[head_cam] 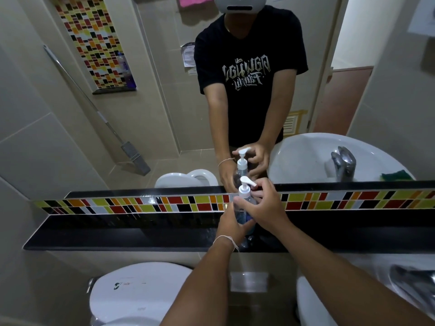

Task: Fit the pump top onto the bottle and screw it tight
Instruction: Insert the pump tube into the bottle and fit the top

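Head: two hands (231, 225) (267, 207), one bottle (244, 209).

mirror (164, 114) above shelf | black shelf (117, 236) under multicolour tile strip (141, 204) | white toilet tank lid (138, 290) below shelf's left part | white sink (313, 302) and chrome faucet (412, 278) below shelf's right end | mop (134, 156), green sponge (395, 176) seen in mirror

One head-worn view looks forward and down, close over a black shelf (117, 234) below a mirror (164, 90).
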A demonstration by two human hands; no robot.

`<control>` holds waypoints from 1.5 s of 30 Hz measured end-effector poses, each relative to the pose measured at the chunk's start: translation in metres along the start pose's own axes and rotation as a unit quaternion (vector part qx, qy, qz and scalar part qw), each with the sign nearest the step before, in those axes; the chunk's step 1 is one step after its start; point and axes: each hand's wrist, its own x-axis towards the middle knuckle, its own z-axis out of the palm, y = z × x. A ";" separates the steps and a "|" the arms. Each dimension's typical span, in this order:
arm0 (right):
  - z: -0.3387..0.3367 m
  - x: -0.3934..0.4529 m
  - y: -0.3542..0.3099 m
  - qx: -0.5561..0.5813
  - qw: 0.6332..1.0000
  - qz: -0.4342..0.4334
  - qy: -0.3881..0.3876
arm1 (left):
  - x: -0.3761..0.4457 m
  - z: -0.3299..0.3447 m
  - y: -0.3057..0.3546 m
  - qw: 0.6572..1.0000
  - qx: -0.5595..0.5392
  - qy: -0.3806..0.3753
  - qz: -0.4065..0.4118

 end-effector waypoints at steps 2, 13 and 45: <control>-0.002 0.001 0.000 0.028 0.999 0.004 -0.025 | 0.000 -0.001 0.000 1.000 -0.003 0.000 -0.002; -0.006 0.004 -0.004 0.021 0.999 0.001 -0.039 | -0.002 -0.005 0.002 1.000 -0.013 -0.020 -0.015; -0.009 0.005 0.001 -0.001 0.999 0.035 -0.040 | -0.002 -0.007 -0.002 0.998 0.018 -0.062 0.007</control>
